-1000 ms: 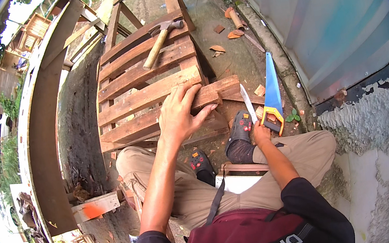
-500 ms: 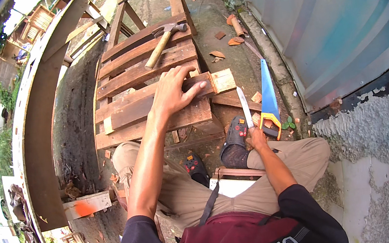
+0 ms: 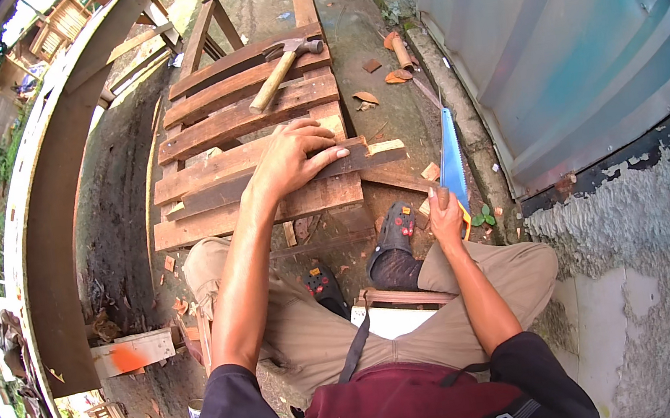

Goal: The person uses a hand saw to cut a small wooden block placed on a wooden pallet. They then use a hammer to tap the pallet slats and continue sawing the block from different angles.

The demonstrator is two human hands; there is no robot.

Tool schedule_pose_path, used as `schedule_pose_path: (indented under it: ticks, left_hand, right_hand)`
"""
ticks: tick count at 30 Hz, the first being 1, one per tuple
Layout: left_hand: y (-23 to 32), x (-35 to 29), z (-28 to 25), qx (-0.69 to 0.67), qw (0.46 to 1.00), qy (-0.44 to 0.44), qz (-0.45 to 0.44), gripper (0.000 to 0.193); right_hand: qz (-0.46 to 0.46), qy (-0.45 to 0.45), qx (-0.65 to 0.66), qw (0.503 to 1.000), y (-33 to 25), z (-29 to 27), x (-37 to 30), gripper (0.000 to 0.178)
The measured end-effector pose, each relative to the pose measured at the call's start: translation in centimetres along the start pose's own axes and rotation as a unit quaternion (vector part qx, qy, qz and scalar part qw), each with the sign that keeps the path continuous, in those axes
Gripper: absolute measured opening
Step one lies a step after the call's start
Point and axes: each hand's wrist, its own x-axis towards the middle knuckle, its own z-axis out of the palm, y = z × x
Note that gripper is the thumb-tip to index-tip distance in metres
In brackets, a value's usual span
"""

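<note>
My left hand (image 3: 296, 156) rests over a dark brown length of wood (image 3: 219, 195), fingers curled round its far side and thumb along the top. The right end of this piece is cut to a thinner, pale tongue (image 3: 386, 147) that juts past the slats. Beneath it is a slatted wooden frame (image 3: 257, 134). To the right, near my shoe, my right hand (image 3: 445, 218) is closed around a knife, whose blade I cannot make out now; a brown stub shows above the fist. Right beside that hand lies a handsaw (image 3: 451, 151) with a blue blade, its yellow handle partly hidden.
A claw hammer (image 3: 280, 77) lies across the far slats. Wood chips and dry leaves (image 3: 366, 97) litter the concrete. A corrugated metal sheet (image 3: 560, 52) and a rough wall (image 3: 634, 229) stand close on the right. A long board structure (image 3: 60, 245) runs along the left.
The wood piece has been rolled under my left hand, so its pale end shows a narrower face. My right hand has turned, and the pale knife blade seen before is out of sight.
</note>
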Motion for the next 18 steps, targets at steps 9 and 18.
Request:
schedule_pose_path:
  ticks: [9, 18]
  left_hand:
    - [1.6, -1.7, 1.8, 0.023, 0.995, 0.044, -0.086, 0.038]
    - [1.9, -1.9, 2.6, 0.043, 0.989, 0.060, -0.128, 0.042]
  right_hand:
    - [0.019, -0.072, 0.188, 0.979, -23.1, -6.5, -7.2, 0.031]
    - [-0.052, -0.096, 0.150, 0.983, -30.6, -5.7, -6.5, 0.037]
